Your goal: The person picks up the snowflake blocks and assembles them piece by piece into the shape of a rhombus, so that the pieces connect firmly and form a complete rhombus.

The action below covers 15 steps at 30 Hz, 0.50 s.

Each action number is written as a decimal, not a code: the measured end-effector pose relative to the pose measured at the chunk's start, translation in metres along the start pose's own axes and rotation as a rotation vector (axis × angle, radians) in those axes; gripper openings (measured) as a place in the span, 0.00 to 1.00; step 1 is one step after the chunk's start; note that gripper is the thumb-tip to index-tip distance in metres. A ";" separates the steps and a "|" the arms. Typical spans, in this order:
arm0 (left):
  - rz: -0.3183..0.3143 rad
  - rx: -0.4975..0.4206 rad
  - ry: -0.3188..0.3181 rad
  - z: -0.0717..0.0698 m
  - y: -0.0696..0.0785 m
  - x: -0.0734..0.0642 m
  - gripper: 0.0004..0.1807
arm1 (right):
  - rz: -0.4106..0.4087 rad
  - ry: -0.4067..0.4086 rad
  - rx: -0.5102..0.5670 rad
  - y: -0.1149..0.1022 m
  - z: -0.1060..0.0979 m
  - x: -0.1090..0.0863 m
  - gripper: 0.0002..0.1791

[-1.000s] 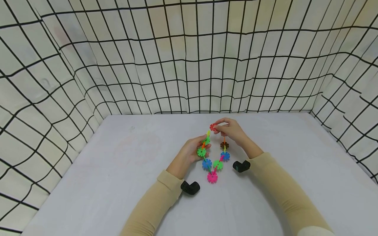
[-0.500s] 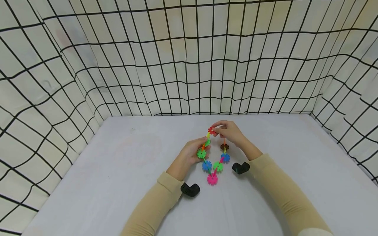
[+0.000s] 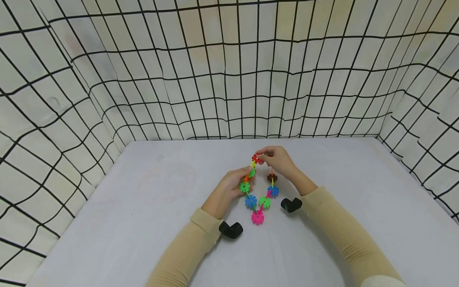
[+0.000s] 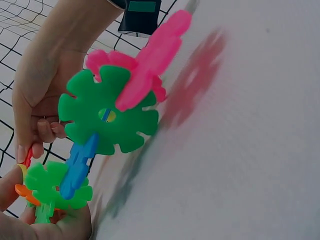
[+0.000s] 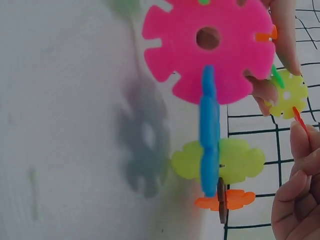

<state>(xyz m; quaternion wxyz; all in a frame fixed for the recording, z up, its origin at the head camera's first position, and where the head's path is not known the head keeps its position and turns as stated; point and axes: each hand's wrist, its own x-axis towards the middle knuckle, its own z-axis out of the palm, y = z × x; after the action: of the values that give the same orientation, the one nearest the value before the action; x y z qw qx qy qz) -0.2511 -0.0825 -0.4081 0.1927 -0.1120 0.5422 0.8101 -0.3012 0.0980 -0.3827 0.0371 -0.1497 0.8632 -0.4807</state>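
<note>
A chain of slotted plastic snowflake discs hangs between the hands in a U, with a pink disc (image 3: 257, 217) lowest. My left hand (image 3: 228, 187) grips its left strand by the green discs (image 3: 244, 186). My right hand (image 3: 280, 160) pinches a red disc (image 3: 256, 158) between thumb and finger. In the right wrist view the red disc's edge meets the rim of a yellow disc (image 5: 289, 96); how deep it sits I cannot tell. An orange disc above a brown disc (image 3: 272, 177) tops the right strand, under my right hand; its upper end is partly hidden.
A white tabletop (image 3: 125, 223) lies under both arms. Black netting (image 3: 229, 97) over pale walls closes off the back and sides. Black wrist cameras (image 3: 231, 230) stick out from the tan sleeves.
My right hand has brought the red disc left and slightly down, from apart to against the yellow disc. The left hand keeps its hold; little differs over the last half second.
</note>
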 end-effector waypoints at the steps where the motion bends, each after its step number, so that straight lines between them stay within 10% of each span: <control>1: 0.002 0.000 0.001 0.000 0.000 0.000 0.22 | -0.004 0.001 -0.008 0.000 0.000 0.000 0.14; 15: 0.014 0.016 0.028 -0.001 0.001 0.001 0.24 | -0.032 -0.055 0.016 0.004 -0.016 -0.005 0.23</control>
<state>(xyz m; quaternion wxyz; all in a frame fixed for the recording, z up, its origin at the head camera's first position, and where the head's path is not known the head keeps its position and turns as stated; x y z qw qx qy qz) -0.2527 -0.0833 -0.4086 0.1804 -0.1182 0.5522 0.8053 -0.3005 0.1146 -0.3781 0.0543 -0.1766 0.8555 -0.4837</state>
